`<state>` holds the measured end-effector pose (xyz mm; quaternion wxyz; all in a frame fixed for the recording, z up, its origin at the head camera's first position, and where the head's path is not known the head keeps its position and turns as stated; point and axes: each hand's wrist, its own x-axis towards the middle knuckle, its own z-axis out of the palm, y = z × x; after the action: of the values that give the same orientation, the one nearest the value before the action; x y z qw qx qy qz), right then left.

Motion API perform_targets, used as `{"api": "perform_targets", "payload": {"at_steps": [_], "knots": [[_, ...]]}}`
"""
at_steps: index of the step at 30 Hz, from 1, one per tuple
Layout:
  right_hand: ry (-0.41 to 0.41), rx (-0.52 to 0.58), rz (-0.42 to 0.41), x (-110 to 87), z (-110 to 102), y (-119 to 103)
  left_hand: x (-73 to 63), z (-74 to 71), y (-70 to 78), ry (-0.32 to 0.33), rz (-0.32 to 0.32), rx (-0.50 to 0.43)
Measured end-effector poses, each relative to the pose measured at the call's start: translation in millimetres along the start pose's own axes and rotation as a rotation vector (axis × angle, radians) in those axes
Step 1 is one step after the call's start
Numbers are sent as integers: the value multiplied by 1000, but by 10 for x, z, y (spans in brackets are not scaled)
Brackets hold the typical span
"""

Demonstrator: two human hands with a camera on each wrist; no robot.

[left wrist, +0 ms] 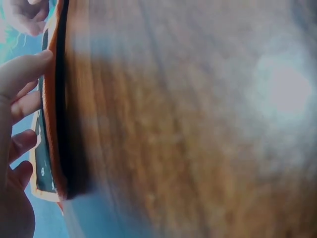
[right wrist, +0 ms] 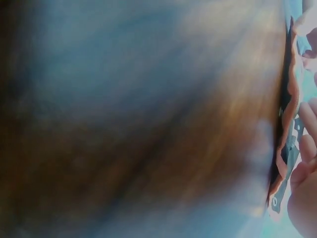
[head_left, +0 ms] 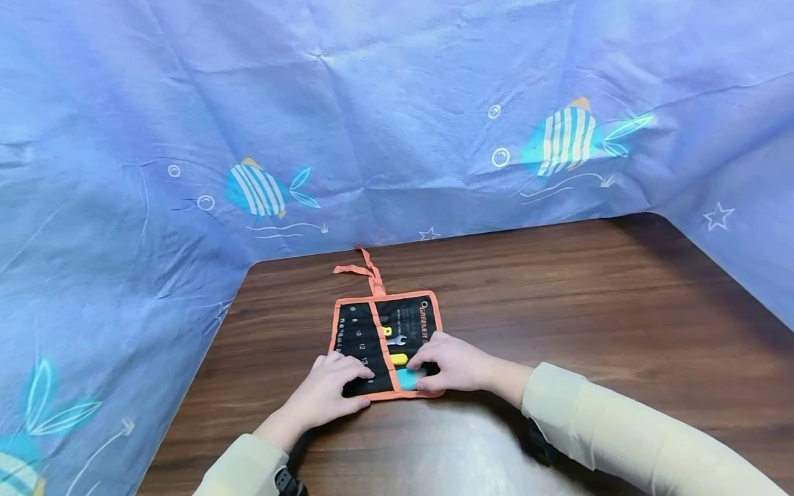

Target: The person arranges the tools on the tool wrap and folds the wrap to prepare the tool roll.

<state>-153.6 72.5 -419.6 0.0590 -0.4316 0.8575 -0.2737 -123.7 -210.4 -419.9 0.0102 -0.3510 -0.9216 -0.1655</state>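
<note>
A black fabric tool pouch [head_left: 353, 337] with orange edging lies unfolded on the table, its left panel marked with a row of size numbers. My left hand [head_left: 325, 389] rests on its lower left part, fingers spread over the numbered panel and the thumb at the near orange edge. My right hand [head_left: 459, 363] is over the lower right corner, thumb and fingertips pinching a teal piece [head_left: 406, 379] that sticks out of the pocket row; its kind is unclear. Just above that, a yellow piece [head_left: 399, 359] shows at the orange seam. A wrench shape [head_left: 397, 340] shows higher up, perhaps printed.
Two orange tie straps [head_left: 372, 272] stretch from the pouch's far edge. The dark wood-grain table [head_left: 558, 296] extends to the right, with a bright glare near its front. Blue fabric [head_left: 397, 124] with fish patterns hangs behind and at both sides.
</note>
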Motion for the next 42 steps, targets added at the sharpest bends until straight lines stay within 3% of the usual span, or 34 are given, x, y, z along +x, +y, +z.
{"api": "perform_targets", "payload": {"at_steps": [11, 19, 25, 42], "knots": [[-29, -17, 2, 26, -17, 15, 41, 17, -4, 45, -23, 29], [26, 10, -1, 27, -42, 23, 66, -53, -8, 124, -77, 12], [55, 23, 8, 59, -132, -42, 119, -124, 3, 175, -79, 27], [97, -4, -151, 141, -184, -183, 302, -192, -29, 233, -72, 97]]}}
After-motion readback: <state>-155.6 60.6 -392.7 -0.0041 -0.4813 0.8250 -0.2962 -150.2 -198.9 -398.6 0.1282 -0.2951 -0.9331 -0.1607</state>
